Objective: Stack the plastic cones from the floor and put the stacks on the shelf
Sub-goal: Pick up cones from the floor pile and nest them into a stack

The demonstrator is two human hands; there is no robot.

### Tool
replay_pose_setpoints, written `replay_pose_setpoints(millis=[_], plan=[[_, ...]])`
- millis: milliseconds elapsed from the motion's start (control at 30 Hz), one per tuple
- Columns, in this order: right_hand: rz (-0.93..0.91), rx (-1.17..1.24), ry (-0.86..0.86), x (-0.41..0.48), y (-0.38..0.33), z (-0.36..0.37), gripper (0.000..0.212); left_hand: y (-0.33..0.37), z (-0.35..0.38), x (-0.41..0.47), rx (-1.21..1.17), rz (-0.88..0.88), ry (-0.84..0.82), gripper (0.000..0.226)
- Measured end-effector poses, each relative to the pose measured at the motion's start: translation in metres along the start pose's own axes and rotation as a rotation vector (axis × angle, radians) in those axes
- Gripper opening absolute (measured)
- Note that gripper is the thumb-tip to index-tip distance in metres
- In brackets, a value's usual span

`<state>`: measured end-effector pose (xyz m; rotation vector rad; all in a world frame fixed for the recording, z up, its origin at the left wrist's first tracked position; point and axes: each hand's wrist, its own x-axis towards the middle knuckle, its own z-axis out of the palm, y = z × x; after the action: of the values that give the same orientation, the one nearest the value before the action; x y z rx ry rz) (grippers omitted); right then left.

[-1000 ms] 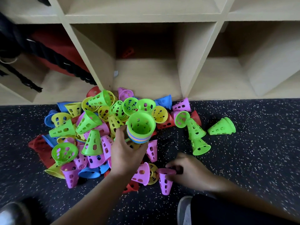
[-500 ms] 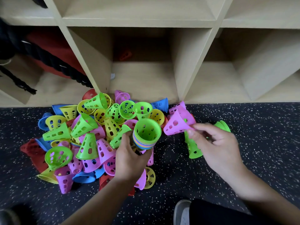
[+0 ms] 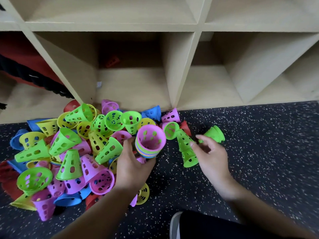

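Observation:
My left hand (image 3: pixel 133 167) grips a stack of nested cones (image 3: pixel 150 144), mouth up, with a purple cone innermost and on top. A loose pile of perforated cones (image 3: pixel 69 152) in green, purple, yellow, blue and red lies on the dark floor to the left. My right hand (image 3: pixel 211 156) hovers with relaxed fingers, holding nothing, beside two green cones (image 3: pixel 187 150) lying on the floor. Another green cone (image 3: pixel 214 133) lies just beyond its fingertips. The wooden cubby shelf (image 3: pixel 179 69) stands behind the pile.
A red cone (image 3: pixel 113 61) sits deep in the middle cubby. Red and black gear (image 3: pixel 25 66) fills the left cubby. The right-hand cubbies hold nothing visible. Speckled black floor (image 3: pixel 259 152) stretches to the right. A shoe (image 3: pixel 175 225) shows at the bottom.
The purple cone my right hand picked off the floor now sits in the top of the stack. My right hand has let go and drawn back to the right.

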<state>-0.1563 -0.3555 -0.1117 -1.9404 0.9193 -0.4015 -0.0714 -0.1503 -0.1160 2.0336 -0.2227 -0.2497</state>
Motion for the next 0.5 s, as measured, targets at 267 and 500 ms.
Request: replay_pose_setpoints(millis=[267, 500], plan=[[0.166, -0.256, -0.197, 0.004, 0.061, 0.006, 0.057, 0.002, 0.024, 0.003, -0.011, 0.003, -0.048, 0.075], [0.138, -0.214, -0.278, 0.002, 0.056, 0.003, 0.038, -0.005, 0.032, 0.006, 0.005, -0.015, -0.062, 0.075]])
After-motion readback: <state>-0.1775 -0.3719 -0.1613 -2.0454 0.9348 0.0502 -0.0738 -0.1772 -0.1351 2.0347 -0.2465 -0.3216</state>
